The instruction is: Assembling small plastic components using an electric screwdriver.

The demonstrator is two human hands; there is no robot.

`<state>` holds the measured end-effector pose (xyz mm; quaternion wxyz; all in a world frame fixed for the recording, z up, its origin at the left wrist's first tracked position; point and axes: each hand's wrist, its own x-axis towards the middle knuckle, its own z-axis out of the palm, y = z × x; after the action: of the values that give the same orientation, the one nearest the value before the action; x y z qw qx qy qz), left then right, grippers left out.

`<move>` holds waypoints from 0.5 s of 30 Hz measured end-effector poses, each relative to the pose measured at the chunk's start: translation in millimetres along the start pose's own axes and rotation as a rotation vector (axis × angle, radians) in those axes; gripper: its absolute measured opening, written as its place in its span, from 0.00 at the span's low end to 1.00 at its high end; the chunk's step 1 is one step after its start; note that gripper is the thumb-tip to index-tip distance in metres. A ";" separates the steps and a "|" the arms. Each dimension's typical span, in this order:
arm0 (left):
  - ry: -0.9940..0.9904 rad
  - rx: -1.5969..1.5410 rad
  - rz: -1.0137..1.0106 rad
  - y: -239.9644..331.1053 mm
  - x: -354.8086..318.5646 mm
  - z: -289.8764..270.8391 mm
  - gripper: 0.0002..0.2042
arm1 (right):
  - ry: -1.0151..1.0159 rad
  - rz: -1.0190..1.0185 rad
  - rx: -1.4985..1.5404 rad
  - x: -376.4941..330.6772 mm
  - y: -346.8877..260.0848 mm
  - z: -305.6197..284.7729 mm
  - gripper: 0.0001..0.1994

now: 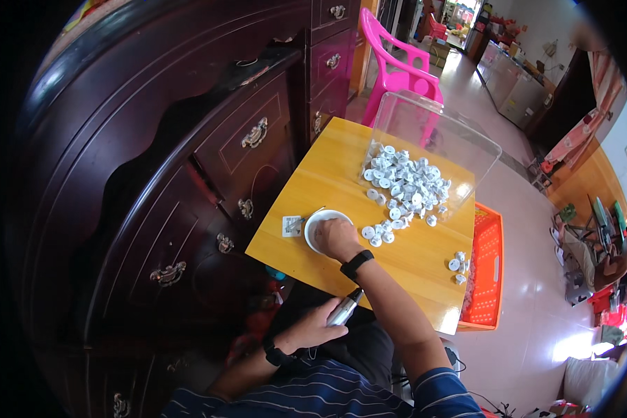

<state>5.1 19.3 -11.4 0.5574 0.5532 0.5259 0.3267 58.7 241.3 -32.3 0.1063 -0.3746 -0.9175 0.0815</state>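
My right hand (pixel 338 239) reaches into a small white bowl (pixel 315 224) on the yellow wooden table (pixel 327 167); its fingers are curled inside the bowl, and what they hold is hidden. A black band sits on that wrist. My left hand (pixel 313 327) rests low near my lap, closed around a slim silver pen-like tool (pixel 346 308). A heap of small white round parts (pixel 405 184) lies in a clear plastic box (pixel 460 136) tipped on its side, with several parts spilled onto the table toward the bowl.
A dark wooden cabinet (pixel 188 160) with brass handles stands along the left. An orange crate (pixel 486 268) sits on the floor right of the table, a pink plastic chair (pixel 397 66) behind it. A few white parts (pixel 458 265) lie near the table's right edge. A small card (pixel 292 226) lies left of the bowl.
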 end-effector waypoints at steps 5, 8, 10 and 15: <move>-0.017 -0.011 -0.041 8.9 -2.0 -3.1 0.32 | -0.007 -0.049 -0.049 -2.4 -1.1 1.0 0.15; -0.018 -0.016 -0.063 9.9 -1.8 -3.0 0.33 | 0.027 -0.025 0.010 -2.0 -2.7 -3.9 0.14; -0.036 -0.032 -0.098 6.9 -1.5 -3.0 0.34 | 0.049 -0.001 0.071 -2.8 -4.0 -11.8 0.13; 0.009 -0.048 0.033 -1.7 -1.0 -0.9 0.33 | 0.190 0.098 0.850 -30.9 7.7 -49.9 0.09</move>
<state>3.6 18.3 -12.7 0.5626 0.5468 0.5111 0.3511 98.2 228.4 9.9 0.3309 -0.3463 -0.7697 0.4221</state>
